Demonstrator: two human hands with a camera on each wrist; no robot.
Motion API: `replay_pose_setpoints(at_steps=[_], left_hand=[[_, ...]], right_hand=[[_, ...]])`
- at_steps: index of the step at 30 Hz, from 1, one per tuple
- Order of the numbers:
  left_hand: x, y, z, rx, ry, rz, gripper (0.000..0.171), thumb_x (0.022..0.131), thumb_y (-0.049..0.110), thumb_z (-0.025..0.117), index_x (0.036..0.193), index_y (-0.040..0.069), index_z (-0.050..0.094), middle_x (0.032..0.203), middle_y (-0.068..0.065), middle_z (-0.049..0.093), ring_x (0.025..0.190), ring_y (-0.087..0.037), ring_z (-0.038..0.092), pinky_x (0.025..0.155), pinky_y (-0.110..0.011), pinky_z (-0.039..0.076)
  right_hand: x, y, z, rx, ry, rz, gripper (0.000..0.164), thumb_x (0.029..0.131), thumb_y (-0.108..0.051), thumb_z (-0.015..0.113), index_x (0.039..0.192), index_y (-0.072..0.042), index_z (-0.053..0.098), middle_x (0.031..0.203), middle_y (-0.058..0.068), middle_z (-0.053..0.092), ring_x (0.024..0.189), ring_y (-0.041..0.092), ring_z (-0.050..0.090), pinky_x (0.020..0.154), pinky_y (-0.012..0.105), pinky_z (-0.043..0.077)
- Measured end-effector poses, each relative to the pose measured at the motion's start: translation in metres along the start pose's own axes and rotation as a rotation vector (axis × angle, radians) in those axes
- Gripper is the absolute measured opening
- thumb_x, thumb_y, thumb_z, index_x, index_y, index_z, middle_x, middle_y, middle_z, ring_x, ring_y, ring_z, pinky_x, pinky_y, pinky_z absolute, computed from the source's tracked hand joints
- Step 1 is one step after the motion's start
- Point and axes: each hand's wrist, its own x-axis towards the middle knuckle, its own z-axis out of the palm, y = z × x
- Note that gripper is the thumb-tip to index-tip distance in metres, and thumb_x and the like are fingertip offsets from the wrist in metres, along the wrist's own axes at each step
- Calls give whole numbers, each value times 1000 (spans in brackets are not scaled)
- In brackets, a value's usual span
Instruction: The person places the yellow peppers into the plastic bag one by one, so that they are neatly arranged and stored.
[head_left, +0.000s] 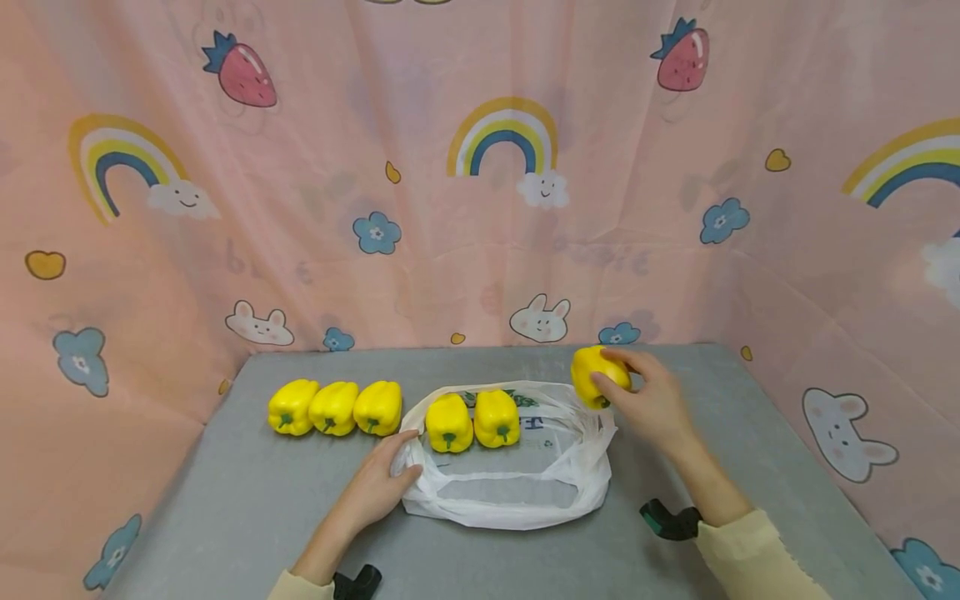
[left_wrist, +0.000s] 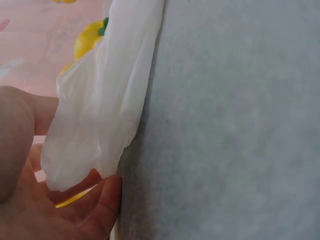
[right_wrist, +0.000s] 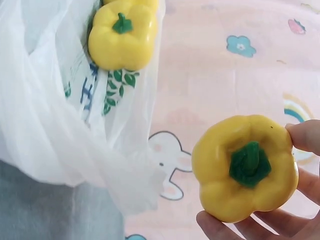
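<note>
One shiny yellow bell pepper with a green stem [head_left: 588,372] sits between the thumb and fingers of the person's right hand [head_left: 651,402]. They bend round its sides and hold it. Next to those fingertips, on their left, is the right end of a thin white plastic bag [head_left: 510,513] with a wide open mouth. The left hand [head_left: 378,479] is at the other end. Its thumb and fingers are apart and a bit bent, touching the bag's edge; whether they pinch it is hard to tell. Two more yellow peppers [head_left: 497,418] lie side by side in the bag, right of the left fingertips. Three other yellow peppers [head_left: 333,408] make a row left of those fingertips, on the grey table [head_left: 217,525].
</note>
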Motion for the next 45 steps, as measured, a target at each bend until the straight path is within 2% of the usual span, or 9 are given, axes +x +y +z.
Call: replay_pose_setpoints(at_steps=[3, 6, 10, 16, 27, 45], left_hand=[[0, 0, 1, -3, -2, -4, 51, 97, 19, 67, 146, 11, 54, 151, -15, 48, 142, -39, 40, 114, -63, 31], [0, -1, 1, -2, -1, 2, 51, 97, 18, 67, 146, 11, 53, 151, -15, 48, 142, -40, 40, 113, -63, 31], [0, -1, 1, -4, -2, -7, 52, 98, 18, 67, 147, 11, 53, 152, -14, 48, 143, -39, 39, 114, -63, 31], [0, 1, 0, -1, -2, -22, 52, 97, 18, 67, 147, 12, 53, 152, -15, 48, 142, -39, 40, 114, -63, 31], [0, 2, 0, -4, -1, -20, 51, 97, 19, 67, 146, 13, 54, 152, -14, 47, 143, -38, 40, 114, -63, 31], [0, 2, -1, -1, -4, -16, 51, 98, 19, 67, 146, 12, 53, 151, -15, 48, 142, -39, 40, 114, -63, 31]], right_hand=[[0, -4, 7, 21, -15, 9, 46, 96, -28, 72, 134, -3, 64, 131, 18, 60, 113, 33, 57, 81, 19, 52], [0, -7, 15, 45, -26, 11, 46, 96, -27, 72, 134, -2, 63, 132, 19, 60, 115, 34, 57, 86, 35, 57], [-2, -10, 26, 62, -38, 3, 45, 96, -26, 73, 133, -2, 64, 130, 19, 61, 116, 34, 57, 90, 49, 57], [-5, -12, 43, 79, -62, -12, 43, 95, -24, 73, 131, -1, 65, 128, 19, 62, 116, 36, 58, 93, 51, 56], [-8, -4, 70, 59, -110, 42, 44, 95, -24, 74, 132, -2, 64, 128, 19, 61, 115, 35, 58, 96, 50, 54], [-7, 5, 94, 0, -169, 130, 48, 96, -29, 72, 134, -2, 63, 133, 20, 60, 121, 37, 56, 104, 54, 47]])
